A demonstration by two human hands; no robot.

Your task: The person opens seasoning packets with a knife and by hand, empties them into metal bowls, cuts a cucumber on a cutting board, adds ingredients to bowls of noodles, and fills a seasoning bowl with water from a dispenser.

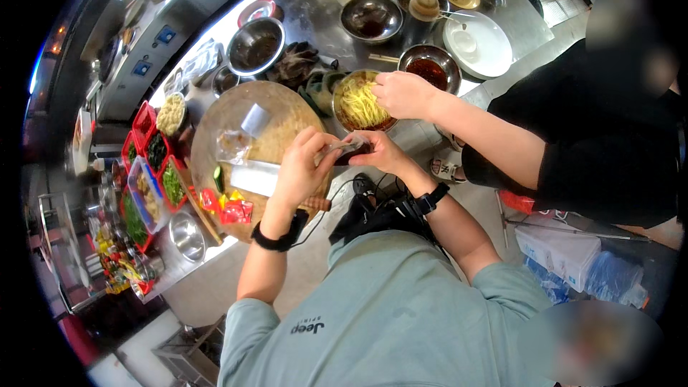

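Note:
My left hand (303,164) and my right hand (382,155) hold a small clear plastic bag (352,146) with dark contents between them, above the near right edge of a round wooden chopping board (279,107). On the board lie a cleaver (255,178), a cucumber piece (218,178), red and yellow pieces or packets (234,209), a clear bag with brownish contents (234,145) and a pale rectangular piece (255,120). The cleaver's handle is partly behind my left wrist. Just beyond my right hand, a steel bowl holds yellow noodles (361,105).
A co-worker's hand (403,94) reaches over the noodles from the right. Behind stand a bowl of red sauce (430,72), a dark-filled steel bowl (257,48) and white plates (478,43). Red baskets (144,118) of ingredients and an empty steel bowl (187,236) line the left.

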